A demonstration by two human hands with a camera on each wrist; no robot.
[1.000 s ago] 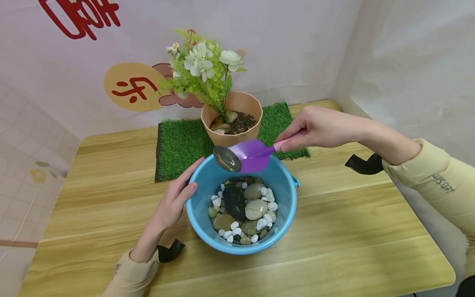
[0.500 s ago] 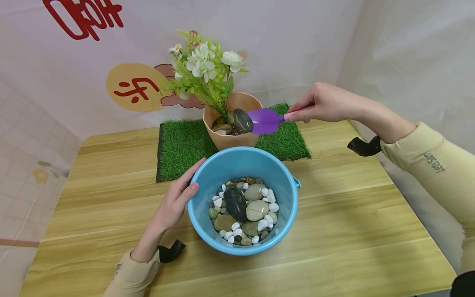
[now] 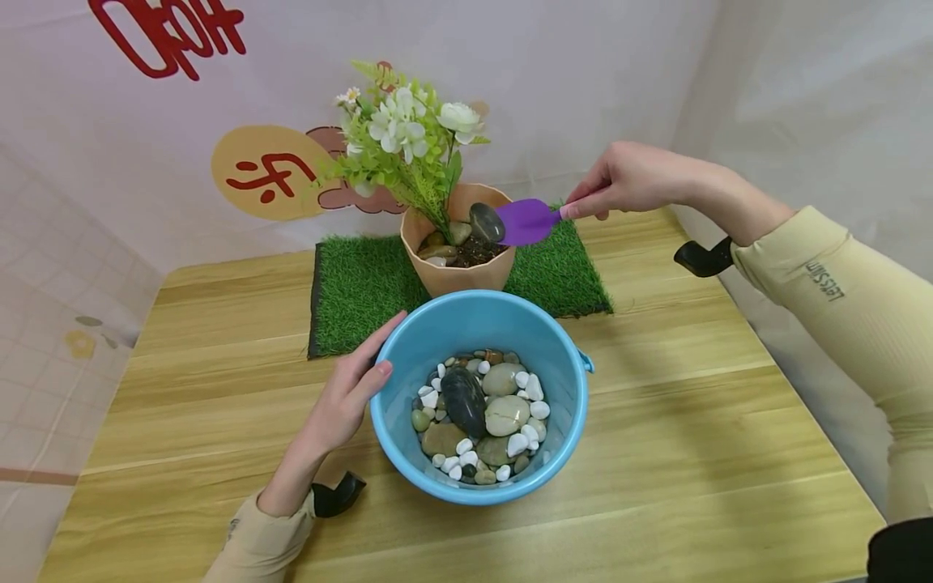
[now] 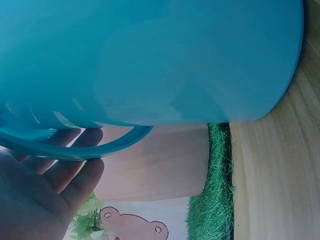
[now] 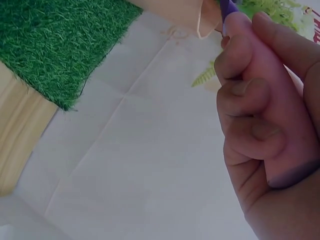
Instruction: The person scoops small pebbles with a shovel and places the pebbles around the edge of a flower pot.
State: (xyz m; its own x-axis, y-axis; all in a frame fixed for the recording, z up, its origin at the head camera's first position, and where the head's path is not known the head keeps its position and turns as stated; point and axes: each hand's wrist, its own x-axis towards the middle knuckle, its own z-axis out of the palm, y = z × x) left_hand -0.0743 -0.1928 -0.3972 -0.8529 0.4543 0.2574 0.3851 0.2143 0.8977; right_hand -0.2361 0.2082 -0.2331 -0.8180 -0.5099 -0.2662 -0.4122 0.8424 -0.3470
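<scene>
My right hand [image 3: 641,180] grips the pink handle [image 5: 285,105] of a purple garden trowel [image 3: 528,222], fingers curled around it. At the blade's tip, a smooth dark grey stone [image 3: 487,223] sits over the right part of the peach flowerpot [image 3: 459,279]; whether it touches the soil I cannot tell. Soil [image 3: 472,253] and several stones lie in the pot beside white flowers and greenery [image 3: 408,138]. My left hand [image 3: 342,397] rests against the side of a blue bucket [image 3: 477,494], thumb at the rim. In the left wrist view its fingers reach past the bucket's curved handle [image 4: 115,145].
Several large stones [image 3: 506,415] and small white pebbles lie in the bucket. The pot stands on a green turf mat [image 3: 364,283] behind the bucket, on a wooden table [image 3: 678,421]. A printed white backdrop [image 3: 583,89] hangs behind.
The trowel has carried the dark stone from above the bucket back to the pot, then slightly right and away. The left hand has stayed at the bucket.
</scene>
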